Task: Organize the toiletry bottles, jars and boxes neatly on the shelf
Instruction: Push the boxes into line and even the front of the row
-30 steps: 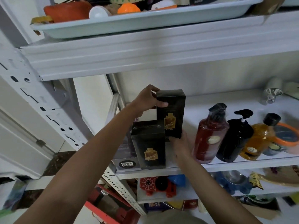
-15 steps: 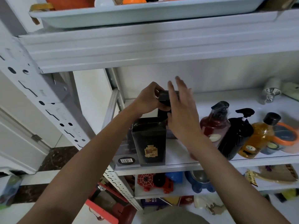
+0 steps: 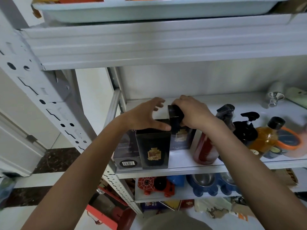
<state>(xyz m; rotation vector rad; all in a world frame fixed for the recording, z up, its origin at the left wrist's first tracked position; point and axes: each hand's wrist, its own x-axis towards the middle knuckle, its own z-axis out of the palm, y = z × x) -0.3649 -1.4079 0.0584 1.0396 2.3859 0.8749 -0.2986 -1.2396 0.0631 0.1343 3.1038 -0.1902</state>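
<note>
Two black boxes with gold emblems stand at the left of the white shelf (image 3: 186, 170). The shorter front box (image 3: 153, 150) sits at the shelf's edge. The taller box (image 3: 180, 138) stands just behind it to the right, and my right hand (image 3: 192, 112) grips its top. Above the front box my left hand (image 3: 144, 117) is spread, its thumb resting against the taller box's side. A dark box with a barcode (image 3: 127, 161) stands at the far left. Lined up to the right are a red pump bottle (image 3: 205, 148), a black pump bottle (image 3: 245, 131), an amber bottle (image 3: 265, 140) and an orange-rimmed jar (image 3: 289, 140).
A pale tray (image 3: 149, 12) of items fills the shelf above, low over my hands. A chrome piece (image 3: 274, 97) stands at the back right. The perforated upright (image 3: 49, 110) borders the left. The shelf below holds a spider-web toy (image 3: 149, 185) and blue bowls (image 3: 204, 185).
My left hand has let go of the taller black box and spread open. My right hand rose from the box's base to grip its top. The box now stands lower, behind the front one.
</note>
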